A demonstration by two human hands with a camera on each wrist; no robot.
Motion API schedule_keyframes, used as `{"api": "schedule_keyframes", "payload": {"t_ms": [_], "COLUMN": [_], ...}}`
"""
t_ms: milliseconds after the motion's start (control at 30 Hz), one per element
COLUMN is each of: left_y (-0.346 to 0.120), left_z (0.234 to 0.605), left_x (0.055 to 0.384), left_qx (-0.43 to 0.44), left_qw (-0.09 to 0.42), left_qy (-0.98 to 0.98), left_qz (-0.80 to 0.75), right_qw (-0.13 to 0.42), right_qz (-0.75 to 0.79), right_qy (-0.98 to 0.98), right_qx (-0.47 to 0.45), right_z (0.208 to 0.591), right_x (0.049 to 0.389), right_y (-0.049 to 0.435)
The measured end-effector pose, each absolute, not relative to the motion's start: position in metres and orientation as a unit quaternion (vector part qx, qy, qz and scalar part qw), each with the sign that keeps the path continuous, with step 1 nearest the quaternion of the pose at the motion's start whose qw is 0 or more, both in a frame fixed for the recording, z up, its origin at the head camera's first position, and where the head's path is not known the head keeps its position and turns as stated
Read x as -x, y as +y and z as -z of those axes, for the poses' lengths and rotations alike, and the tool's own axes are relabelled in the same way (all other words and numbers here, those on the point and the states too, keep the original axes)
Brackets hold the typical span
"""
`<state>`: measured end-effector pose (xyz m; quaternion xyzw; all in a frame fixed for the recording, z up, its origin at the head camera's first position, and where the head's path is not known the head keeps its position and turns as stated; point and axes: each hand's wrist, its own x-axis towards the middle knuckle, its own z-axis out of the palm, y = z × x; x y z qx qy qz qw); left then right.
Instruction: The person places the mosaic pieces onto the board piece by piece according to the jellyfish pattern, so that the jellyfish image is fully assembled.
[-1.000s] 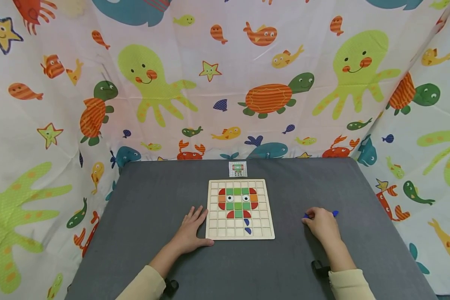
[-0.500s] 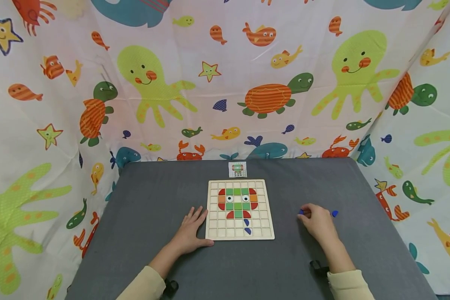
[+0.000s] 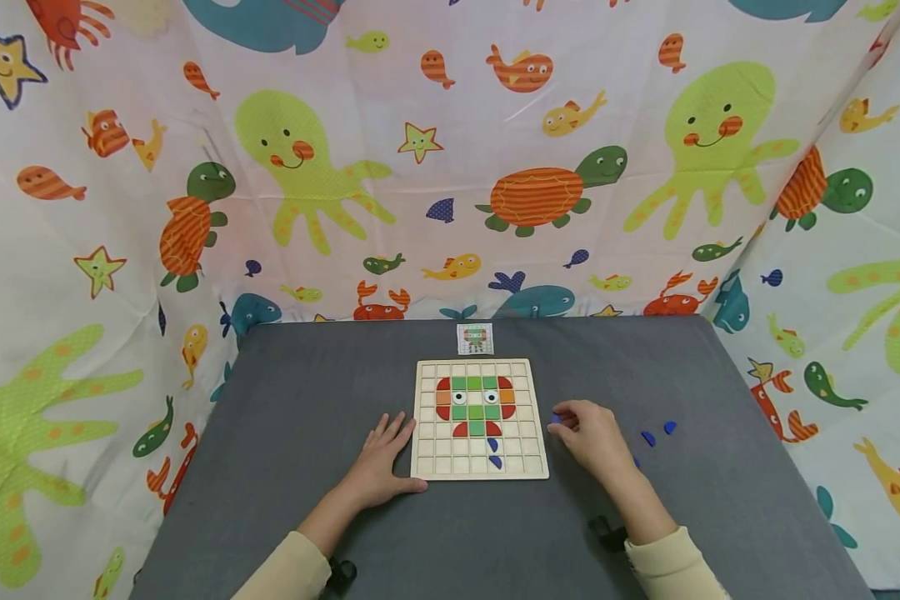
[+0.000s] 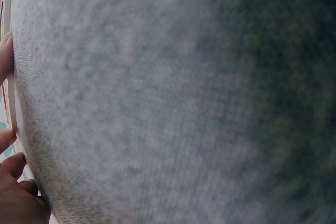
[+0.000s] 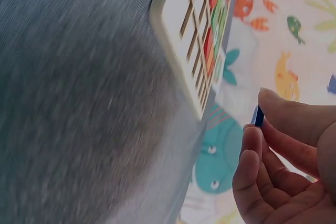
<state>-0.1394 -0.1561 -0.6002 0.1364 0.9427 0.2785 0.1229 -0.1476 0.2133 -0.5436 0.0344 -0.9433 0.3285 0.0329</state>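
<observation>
A pale wooden grid board [image 3: 435, 462] lies on the grey table, with red, green, orange and eye-marked tiles set in its upper and middle cells. Two blue pieces [image 3: 496, 462] sit in cells below them. My left hand [image 3: 376, 467] rests at the board's left edge, fingers spread and thumb by its lower-left corner. Just right of the board, my right hand [image 3: 588, 433] pinches a small blue tile [image 5: 257, 116] between thumb and fingertips, raised off the table in the right wrist view. The tile's full outline is hidden by the fingers.
Loose blue pieces [image 3: 648, 438] lie on the table right of my right hand, one partly behind the wrist. A small picture card [image 3: 476, 339] with a figure on a grid lies beyond the board. A curtain [image 3: 420, 275] printed with sea animals hangs behind the grey tabletop [image 3: 322, 375].
My right hand has picked up a blue tile from the right and carried it left to near the board's right edge, uncovering other blue pieces. The left hand stays put.
</observation>
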Motion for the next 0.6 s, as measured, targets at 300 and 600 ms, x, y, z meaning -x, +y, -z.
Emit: {"api": "schedule_keyframes", "payload": {"t_ms": [300,600], "left_y": [-0.157,-0.157], "left_z": [0.601,0.603], "left_x": [0.139,0.140], "left_qx": [-0.136,-0.135], "left_qw": [0.119,0.123], "left_qy": [0.943,0.944], "left_qz": [-0.278,-0.274], "right_qw": [0.017,0.002], "right_qz": [-0.327,-0.333], "right_qy": [-0.943,-0.940], "right_qx": [-0.054,-0.075], "right_z": [0.544,0.545], "right_x": [0.149,0.145], "right_y": [0.184,0.160]}}
